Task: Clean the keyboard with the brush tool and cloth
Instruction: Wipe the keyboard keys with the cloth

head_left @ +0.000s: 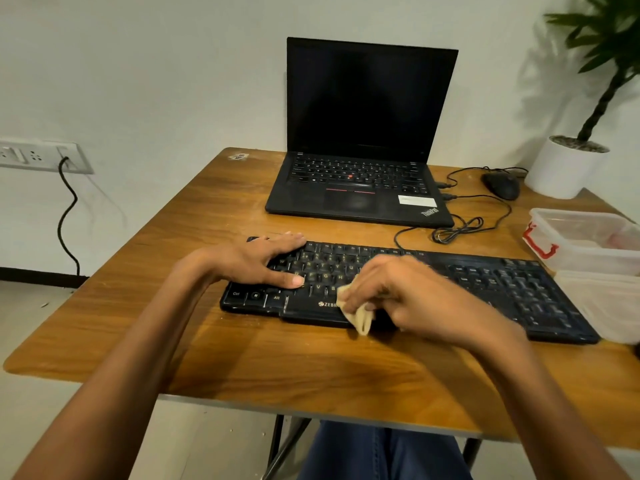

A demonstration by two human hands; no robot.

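A black keyboard (502, 289) lies across the wooden table (242, 358) in front of me. My left hand (256, 263) rests flat on the keyboard's left end, fingers spread over the keys and thumb along the lower rows. My right hand (408, 292) is closed on a crumpled beige cloth (358, 311), pressed against the keys near the space bar in the middle of the keyboard. No brush tool is visible.
An open black laptop (360, 188) stands behind the keyboard. A black mouse (502, 187) and its coiled cable (460, 230) lie to its right. A clear plastic box (588, 240) with a red latch and a white plant pot (564, 168) sit at the right edge.
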